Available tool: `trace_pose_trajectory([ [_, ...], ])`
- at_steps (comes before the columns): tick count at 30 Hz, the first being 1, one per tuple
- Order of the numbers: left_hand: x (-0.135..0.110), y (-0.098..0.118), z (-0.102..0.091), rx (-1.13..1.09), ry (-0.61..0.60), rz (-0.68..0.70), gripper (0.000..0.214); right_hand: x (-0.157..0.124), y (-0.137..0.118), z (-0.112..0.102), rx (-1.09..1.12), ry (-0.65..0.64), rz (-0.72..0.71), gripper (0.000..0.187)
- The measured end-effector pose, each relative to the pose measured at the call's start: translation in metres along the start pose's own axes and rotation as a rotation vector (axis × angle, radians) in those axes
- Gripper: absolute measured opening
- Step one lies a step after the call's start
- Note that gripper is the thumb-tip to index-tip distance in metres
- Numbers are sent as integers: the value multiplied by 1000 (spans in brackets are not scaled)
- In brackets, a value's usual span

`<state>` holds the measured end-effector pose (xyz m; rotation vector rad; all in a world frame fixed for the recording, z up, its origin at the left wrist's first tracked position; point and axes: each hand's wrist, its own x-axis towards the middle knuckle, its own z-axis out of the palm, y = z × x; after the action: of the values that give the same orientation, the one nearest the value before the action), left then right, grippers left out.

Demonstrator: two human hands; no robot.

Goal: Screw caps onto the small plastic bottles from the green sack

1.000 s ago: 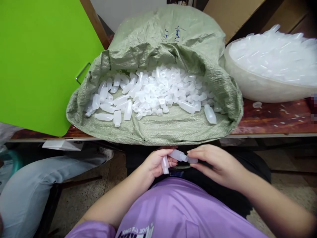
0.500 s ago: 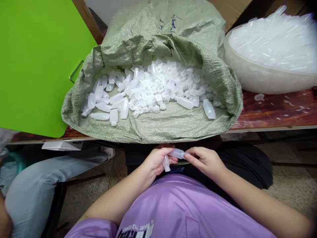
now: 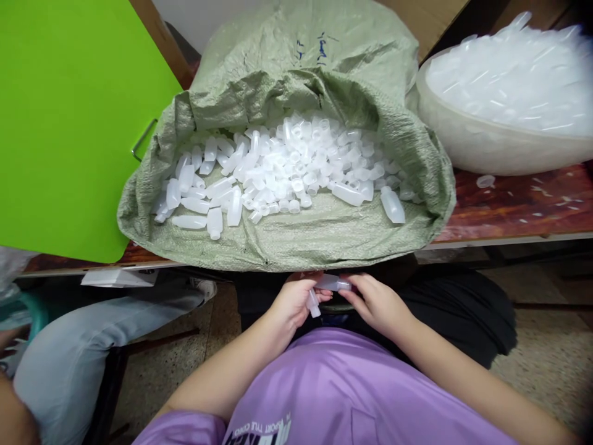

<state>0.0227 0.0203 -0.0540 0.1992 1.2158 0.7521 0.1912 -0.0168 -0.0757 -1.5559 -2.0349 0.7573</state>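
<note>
My left hand [image 3: 293,303] is closed around two small translucent plastic bottles: one bottle [image 3: 330,283] lies sideways between both hands, a second bottle [image 3: 314,304] hangs down from the left fingers. My right hand [image 3: 377,301] pinches the neck end of the sideways bottle, where a small cap sits. Both hands are in my lap, just below the table edge. Right above them an open green woven sack [image 3: 296,238] lies on the table, holding several loose bottles and caps [image 3: 282,170].
A large translucent bowl [image 3: 467,145] heaped with clear plastic pieces stands at the right on the wooden table [image 3: 519,207]. A bright green board [image 3: 65,117] leans at the left. Another person's jeans-clad leg [image 3: 69,352] is at the lower left.
My hands have drawn closer together and slightly up toward the table edge, the right fingers closing on the bottle's neck. The view has shifted a little.
</note>
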Motion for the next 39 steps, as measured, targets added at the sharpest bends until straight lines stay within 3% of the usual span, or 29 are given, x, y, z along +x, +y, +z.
trace_pose_trajectory([
  [3, 0, 0, -2, 49, 17, 23, 3, 2, 0, 3, 74, -20, 96, 34],
  [8, 1, 1, -5, 76, 25, 48, 3, 4, -2, 5, -30, -10, -84, 30],
  [13, 9, -3, -4, 68, 44, 126, 14, 14, -3, 20, -1, 7, 38, 26],
  [16, 17, -4, 0, 57, 35, 155, 21, 21, -2, 18, -51, 38, 89, 27],
  [19, 25, 0, 3, 12, 12, 150, 22, 18, -4, -10, -179, -22, 139, 34],
  [21, 28, 4, 2, -15, 12, 138, 20, 13, -11, -42, -218, -192, 121, 28],
  [23, 30, 6, 1, -10, 12, 107, 17, 15, -20, -77, -131, -403, 8, 21],
  [24, 30, 6, 0, 5, 2, 78, 14, 21, -24, -93, -111, -388, -25, 21],
  [25, 29, 5, 0, 24, -11, 43, 12, 30, -28, -107, -135, -275, -39, 23],
  [27, 24, 4, -1, 66, -35, -23, 12, 58, -32, -126, -339, 92, -31, 22],
  [28, 20, 3, -2, 80, -41, -45, 15, 75, -31, -131, -480, 197, -33, 23],
  [30, 9, 3, -5, 123, -59, -69, 21, 109, -28, -135, -704, 232, -64, 28],
  [34, -19, 14, -16, 282, -196, -51, 32, 151, -18, -134, -950, 134, -64, 24],
  [37, -42, 26, -23, 334, -343, 6, 37, 151, -17, -134, -980, 189, -56, 23],
  [39, -53, 33, -22, 321, -370, 55, 40, 139, -20, -135, -962, 274, -74, 25],
])
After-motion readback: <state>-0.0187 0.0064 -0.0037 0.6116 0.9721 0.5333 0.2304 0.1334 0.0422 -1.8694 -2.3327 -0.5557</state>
